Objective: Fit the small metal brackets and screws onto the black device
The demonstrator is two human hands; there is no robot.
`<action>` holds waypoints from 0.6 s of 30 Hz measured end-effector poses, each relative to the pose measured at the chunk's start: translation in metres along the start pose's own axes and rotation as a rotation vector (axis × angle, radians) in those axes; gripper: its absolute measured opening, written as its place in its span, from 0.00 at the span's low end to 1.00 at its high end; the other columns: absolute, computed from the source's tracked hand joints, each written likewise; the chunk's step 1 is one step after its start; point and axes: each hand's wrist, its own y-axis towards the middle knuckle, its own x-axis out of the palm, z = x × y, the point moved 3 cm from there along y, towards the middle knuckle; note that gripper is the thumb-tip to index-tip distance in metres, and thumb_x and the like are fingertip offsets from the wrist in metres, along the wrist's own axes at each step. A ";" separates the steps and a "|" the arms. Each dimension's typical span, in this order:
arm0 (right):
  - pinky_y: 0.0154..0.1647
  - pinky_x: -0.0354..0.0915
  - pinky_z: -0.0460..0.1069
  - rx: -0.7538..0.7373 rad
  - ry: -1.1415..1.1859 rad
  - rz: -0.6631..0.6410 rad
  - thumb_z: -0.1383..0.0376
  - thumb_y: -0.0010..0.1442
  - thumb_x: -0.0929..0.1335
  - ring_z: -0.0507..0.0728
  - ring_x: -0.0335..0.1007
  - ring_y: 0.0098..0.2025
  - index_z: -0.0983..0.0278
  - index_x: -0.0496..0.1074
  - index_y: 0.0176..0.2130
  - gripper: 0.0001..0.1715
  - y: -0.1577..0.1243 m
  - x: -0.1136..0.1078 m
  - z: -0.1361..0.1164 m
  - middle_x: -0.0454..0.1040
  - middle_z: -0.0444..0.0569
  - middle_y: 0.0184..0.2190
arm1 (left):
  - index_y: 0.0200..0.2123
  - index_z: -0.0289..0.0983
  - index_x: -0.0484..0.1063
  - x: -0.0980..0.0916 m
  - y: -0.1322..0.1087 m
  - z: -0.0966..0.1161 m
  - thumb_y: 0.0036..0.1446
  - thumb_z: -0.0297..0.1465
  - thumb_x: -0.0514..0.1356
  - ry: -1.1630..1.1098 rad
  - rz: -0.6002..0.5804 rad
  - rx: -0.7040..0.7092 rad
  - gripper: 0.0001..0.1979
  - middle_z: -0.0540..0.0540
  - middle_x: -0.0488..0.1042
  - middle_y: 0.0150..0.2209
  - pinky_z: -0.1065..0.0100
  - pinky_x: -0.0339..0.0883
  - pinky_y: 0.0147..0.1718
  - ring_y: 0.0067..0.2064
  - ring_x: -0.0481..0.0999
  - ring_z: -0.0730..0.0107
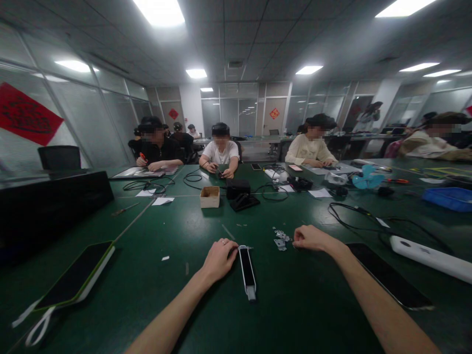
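My left hand (220, 259) is closed, its fingertips at the upper left end of a narrow white-framed device (247, 270) with a dark middle and a grey tip towards me. The device lies lengthwise on the green table (295, 305). Farther right, my right hand (309, 238) has its fingers pinched together on the table, just beside a small pile of metal plates and bits (280, 240). Whatever may be between those fingertips is too small to make out.
A black phone-like slab (387, 275) and a long white device (427, 255) with a cable lie at right. A green-edged tablet (79, 275) lies at left. Ahead are an open cardboard box (210, 197), a black box (238, 189) and a blue tray (448, 198). Several people sit opposite.
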 end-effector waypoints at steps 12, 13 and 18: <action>0.28 0.60 0.44 0.089 0.001 0.015 0.66 0.52 0.65 0.54 0.73 0.32 0.65 0.75 0.31 0.08 0.008 0.008 0.002 0.76 0.50 0.31 | 0.42 0.38 0.70 -0.002 -0.001 0.001 0.62 0.30 0.51 -0.019 0.005 0.015 0.09 0.46 0.72 0.40 0.65 0.62 0.40 0.41 0.70 0.65; 0.28 0.60 0.44 0.097 0.008 0.008 0.66 0.53 0.65 0.54 0.73 0.32 0.65 0.75 0.31 0.09 0.008 0.008 0.002 0.77 0.51 0.31 | 0.42 0.38 0.70 -0.002 -0.001 0.001 0.62 0.30 0.51 -0.019 0.003 0.014 0.09 0.46 0.72 0.40 0.65 0.62 0.39 0.41 0.70 0.65; 0.27 0.61 0.44 0.117 0.026 -0.008 0.63 0.56 0.64 0.55 0.73 0.33 0.67 0.74 0.33 0.11 0.004 0.006 0.000 0.76 0.53 0.33 | 0.41 0.38 0.70 -0.003 -0.001 0.002 0.62 0.30 0.51 -0.013 0.007 0.020 0.09 0.46 0.72 0.40 0.65 0.61 0.39 0.41 0.69 0.65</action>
